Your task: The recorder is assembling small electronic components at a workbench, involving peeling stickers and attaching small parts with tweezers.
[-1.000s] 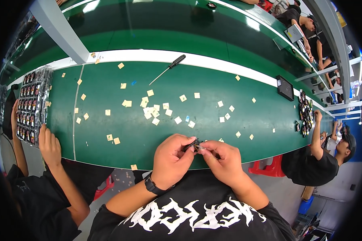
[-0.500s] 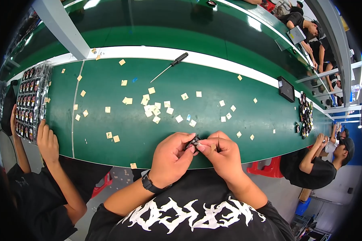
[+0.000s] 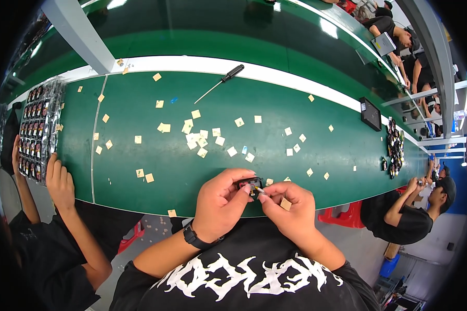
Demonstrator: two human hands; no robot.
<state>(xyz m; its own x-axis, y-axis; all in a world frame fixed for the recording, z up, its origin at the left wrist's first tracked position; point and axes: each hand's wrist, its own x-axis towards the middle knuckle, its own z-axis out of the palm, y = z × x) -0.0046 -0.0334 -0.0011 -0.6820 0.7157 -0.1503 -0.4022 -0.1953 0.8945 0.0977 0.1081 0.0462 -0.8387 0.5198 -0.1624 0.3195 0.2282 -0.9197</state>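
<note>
Left hand (image 3: 218,201) clamped on a small black part (image 3: 254,181); right hand (image 3: 295,213) pinching a slim yellow-tipped piece (image 3: 259,189) at it.
The blocky part sits just off centre, toward five o'clock; a flat pale square (image 3: 285,204) rests against the right hand. Toward ten, thin squares (image 3: 192,140) litter the smooth green table (image 3: 233,199).

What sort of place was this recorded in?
Most likely a factory assembly line: a long green workbench, a plastic tray with rows of small, similar-looking dark parts, and co-workers stationed along the bench.
</note>
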